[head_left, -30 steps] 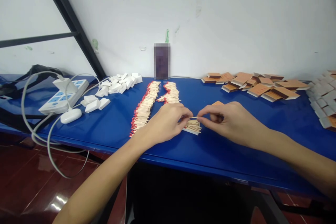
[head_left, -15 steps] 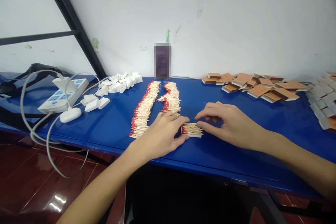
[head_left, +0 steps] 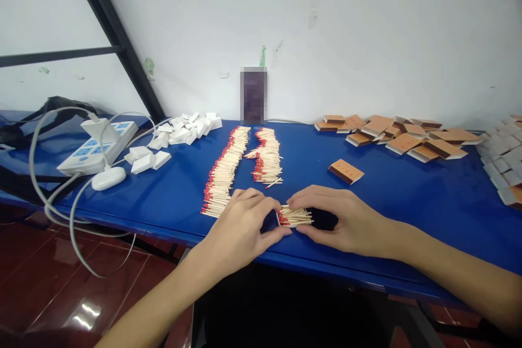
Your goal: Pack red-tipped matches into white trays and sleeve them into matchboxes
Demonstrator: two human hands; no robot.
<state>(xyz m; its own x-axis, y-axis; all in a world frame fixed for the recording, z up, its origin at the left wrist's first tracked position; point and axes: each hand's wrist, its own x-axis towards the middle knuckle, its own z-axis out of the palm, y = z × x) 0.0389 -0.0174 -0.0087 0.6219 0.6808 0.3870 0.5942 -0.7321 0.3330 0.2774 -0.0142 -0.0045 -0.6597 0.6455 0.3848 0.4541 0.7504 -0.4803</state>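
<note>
A small white tray filled with red-tipped matches (head_left: pixel 294 216) sits near the front edge of the blue table (head_left: pixel 408 196). My left hand (head_left: pixel 240 228) pinches its left end between thumb and fingers. My right hand (head_left: pixel 342 220) curls round its right end, thumb below and fingers above. Two long rows of loose matches (head_left: pixel 226 168) lie just behind my left hand. A single orange matchbox sleeve (head_left: pixel 346 171) lies flat behind my right hand, apart from it.
A pile of white inner trays (head_left: pixel 185 129) lies at the back left, beside a power strip (head_left: pixel 95 148) with looping white cables. Orange sleeves (head_left: pixel 399 133) are heaped at the back right, more white trays (head_left: pixel 503 166) at the far right. A dark blurred object (head_left: pixel 253 95) leans on the wall.
Both hands drew the filled tray toward the table's front edge and closed round its ends. The orange sleeve, earlier hidden behind my right hand, now lies exposed.
</note>
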